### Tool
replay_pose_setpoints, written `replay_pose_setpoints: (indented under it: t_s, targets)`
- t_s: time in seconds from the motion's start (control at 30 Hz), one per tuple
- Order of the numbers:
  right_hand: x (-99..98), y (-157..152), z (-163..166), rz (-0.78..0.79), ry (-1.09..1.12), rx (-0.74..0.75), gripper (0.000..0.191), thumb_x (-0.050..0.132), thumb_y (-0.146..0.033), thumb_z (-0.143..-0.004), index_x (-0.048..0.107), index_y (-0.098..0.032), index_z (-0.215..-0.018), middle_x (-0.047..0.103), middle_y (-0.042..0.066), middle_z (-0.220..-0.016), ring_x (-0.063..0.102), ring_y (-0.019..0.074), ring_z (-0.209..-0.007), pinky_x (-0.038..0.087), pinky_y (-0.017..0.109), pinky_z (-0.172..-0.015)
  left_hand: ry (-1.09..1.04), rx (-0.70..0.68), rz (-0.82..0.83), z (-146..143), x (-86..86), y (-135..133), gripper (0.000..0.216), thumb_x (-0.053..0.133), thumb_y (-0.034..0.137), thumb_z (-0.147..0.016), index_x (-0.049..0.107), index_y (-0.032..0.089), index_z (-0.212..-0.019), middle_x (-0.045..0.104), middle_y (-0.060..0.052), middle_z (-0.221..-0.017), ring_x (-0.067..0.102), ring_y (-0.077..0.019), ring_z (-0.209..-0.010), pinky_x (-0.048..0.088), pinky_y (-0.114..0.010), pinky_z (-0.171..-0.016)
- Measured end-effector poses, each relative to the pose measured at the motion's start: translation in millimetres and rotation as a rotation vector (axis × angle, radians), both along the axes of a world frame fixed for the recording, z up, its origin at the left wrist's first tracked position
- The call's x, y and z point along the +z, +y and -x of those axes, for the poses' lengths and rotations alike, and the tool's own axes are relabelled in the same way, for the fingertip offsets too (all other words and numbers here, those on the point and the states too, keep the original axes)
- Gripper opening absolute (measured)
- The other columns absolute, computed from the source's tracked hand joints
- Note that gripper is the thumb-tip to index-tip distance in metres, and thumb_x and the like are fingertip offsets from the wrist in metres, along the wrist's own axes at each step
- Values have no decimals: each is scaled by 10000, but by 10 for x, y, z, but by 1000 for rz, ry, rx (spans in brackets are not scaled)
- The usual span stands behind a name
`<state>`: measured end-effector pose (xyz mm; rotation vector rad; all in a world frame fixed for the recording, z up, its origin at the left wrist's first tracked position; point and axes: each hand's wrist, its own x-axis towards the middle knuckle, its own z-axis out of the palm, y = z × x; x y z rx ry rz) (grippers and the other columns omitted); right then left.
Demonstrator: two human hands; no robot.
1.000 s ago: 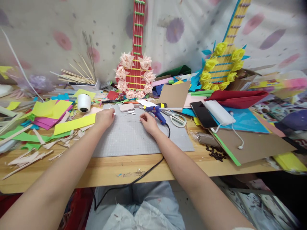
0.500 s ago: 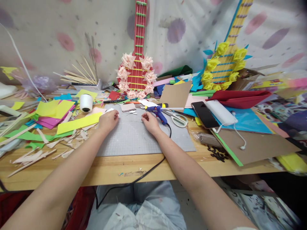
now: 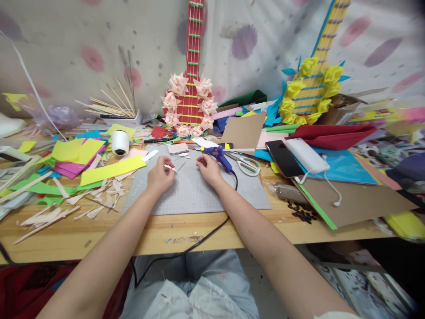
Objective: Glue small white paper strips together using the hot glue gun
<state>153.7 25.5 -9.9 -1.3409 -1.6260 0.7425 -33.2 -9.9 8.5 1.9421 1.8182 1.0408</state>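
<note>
The left hand (image 3: 161,176) pinches a paper strip (image 3: 170,168) above the mat (image 3: 199,195). The strip is likely light and flimsy, best held near one end. The right hand (image 3: 207,169) is curled, grip unclear.

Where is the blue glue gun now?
In the head view, the blue glue gun lies just beyond the right hand, beside the scissors.

glue gun (image 3: 219,157) on mat (image 3: 199,195), scissors (image 3: 247,166) right of it
</note>
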Motion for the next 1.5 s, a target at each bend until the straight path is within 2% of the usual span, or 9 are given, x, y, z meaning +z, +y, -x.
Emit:
replay_pose_setpoints:
  t_s: [0.23,0.43,0.73,0.9,1.03,1.1,1.2,1.3,1.5]
  targets:
    - [35,-24,49,-11,-17,9,144,471,-187,-730,544,-208,-852,613,-6,-788,532,123,-675,417,266,-668,-71,139,-75,-34,7,143,310,417,235,-776,398,199,-1083,612,-42,-996,594,-146,-864,427,-272,-713]
    - [67,-72,96,-106,-72,70,157,452,-186,-743,556,-207,-858,614,2,-830,542,125,-709,420,268,-704,240,-231,-184,-187,-3,107,247,423,332,-819,594,200,-939,623,-60,-1032,531,-193,-1006,358,-322,-889]
    - [94,-126,169,-64,93,114,98,494,-241,-732,558,-191,-788,601,-4,-800,514,95,-624,430,238,-642,225,-215,-73,-210,-16,-36,234,444,345,-806,631,219,-873,645,-43,-846,564,-175,-829,398,-276,-713]
    - [285,-138,-18,78,107,238,256,559,-315,-704,542,-203,-934,610,-4,-837,514,79,-602,425,213,-558,114,-57,30,-160,2,-88,210,476,352,-768,638,223,-804,649,-24,-805,562,-158,-723,382,-268,-621]
    - [605,-207,-634,421,-90,523,304,585,-454,-680,575,-156,-736,601,19,-662,511,88,-544,386,210,-495,-73,98,91,-31,-25,-80,251,484,402,-745,639,213,-805,623,-2,-679,545,-139,-631,377,-254,-588]
    - [653,-210,-908,420,-184,395,360,566,-513,-679,560,-154,-652,535,-1,-545,443,76,-470,342,212,-457,-172,122,84,13,-48,-55,278,478,420,-744,636,203,-818,618,3,-660,547,-134,-626,382,-246,-592]
    - [528,-132,-1027,163,-250,-44,375,594,-527,-648,579,-156,-703,568,24,-626,478,103,-543,372,237,-520,-238,123,76,22,-75,-23,285,479,421,-741,635,197,-821,625,4,-666,555,-132,-638,390,-242,-612]
    - [311,-13,-852,23,-244,-103,416,620,-501,-636,609,-163,-878,624,82,-868,560,173,-759,422,290,-671,-224,98,73,5,-88,-16,274,483,410,-736,640,196,-802,625,2,-668,556,-133,-642,394,-243,-624]
    - [168,18,-538,117,-69,-200,402,610,-481,-640,623,-156,-876,646,85,-827,586,200,-751,435,328,-693,-228,86,79,39,-95,-13,251,503,387,-719,649,189,-769,632,-3,-686,546,-132,-633,390,-242,-609]
